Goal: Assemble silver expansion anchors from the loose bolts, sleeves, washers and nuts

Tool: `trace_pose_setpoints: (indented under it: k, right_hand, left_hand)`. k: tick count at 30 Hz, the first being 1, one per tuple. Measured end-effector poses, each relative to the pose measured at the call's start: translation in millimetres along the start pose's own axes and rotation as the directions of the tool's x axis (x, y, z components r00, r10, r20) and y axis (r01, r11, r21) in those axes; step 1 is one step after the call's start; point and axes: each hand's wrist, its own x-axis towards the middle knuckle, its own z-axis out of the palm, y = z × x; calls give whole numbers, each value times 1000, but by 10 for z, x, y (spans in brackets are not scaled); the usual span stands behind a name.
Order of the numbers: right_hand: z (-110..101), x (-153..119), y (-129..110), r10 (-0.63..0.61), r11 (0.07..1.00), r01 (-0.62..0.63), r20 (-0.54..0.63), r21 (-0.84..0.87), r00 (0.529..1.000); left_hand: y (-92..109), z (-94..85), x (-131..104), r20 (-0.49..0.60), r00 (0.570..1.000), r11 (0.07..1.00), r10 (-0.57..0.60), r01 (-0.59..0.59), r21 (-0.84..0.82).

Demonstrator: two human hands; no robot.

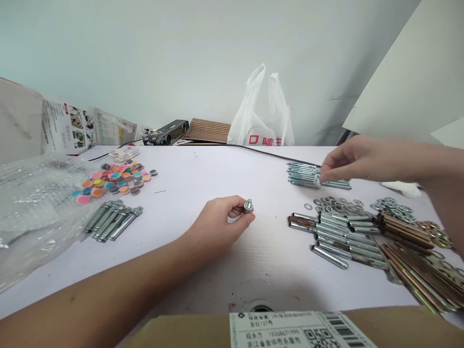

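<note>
In the middle of the white table, my left hand is closed on an expansion bolt. The bolt stands upright between thumb and fingers, its nut and washer at the top and its lower part hidden. Farther back on the right, my right hand is over a row of threaded rods. Thumb and fingers there are pinched at the rods' near ends; what lies between the fingertips is unclear. Loose washers and metal sleeves lie in front of that hand. Assembled expansion bolts lie in a group on the left.
Colourful round caps are heaped at the left beside clear bubble wrap. Nuts and brass-coloured rods spread along the right. A white plastic bag stands at the back. A labelled cardboard box is at the front edge.
</note>
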Motion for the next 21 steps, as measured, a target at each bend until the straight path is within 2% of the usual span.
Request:
trace_pose_setpoints:
  k: [1, 3, 6, 8, 12, 16, 21]
  right_hand:
    - [31, -56, -187, -20, 997, 19, 6, 80, 1000]
    - [143, -150, -558, -67, 971, 91, -114, 219, 991]
    - [373, -226, -984, -217, 818, 313, -245, 483, 945]
    - [509, -237, -1138, -322, 726, 388, -219, 568, 921]
    - [656, -220, -1224, -437, 655, 396, -106, 643, 893]
    - [680, -217, -1222, -466, 624, 410, -105, 665, 878]
    - [672, -231, -1222, -479, 638, 414, -87, 650, 874]
  left_hand:
    - [-1, 1, 0, 0, 1000, 1000, -1, 1, -4]
    - [-3, 4, 2, 1, 1000, 1000, 4, -4, -8]
    - [-3, 7, 10, 1, 1000, 1000, 22, -22, -4]
    - [-1, 7, 13, -6, 999, 999, 43, -43, 11]
    - [1, 6, 12, -15, 997, 997, 70, -70, 25]
    - [-6, 11, 11, -17, 998, 999, 53, -53, 12]
    - [-14, 15, 16, -24, 998, 998, 54, -53, 13]
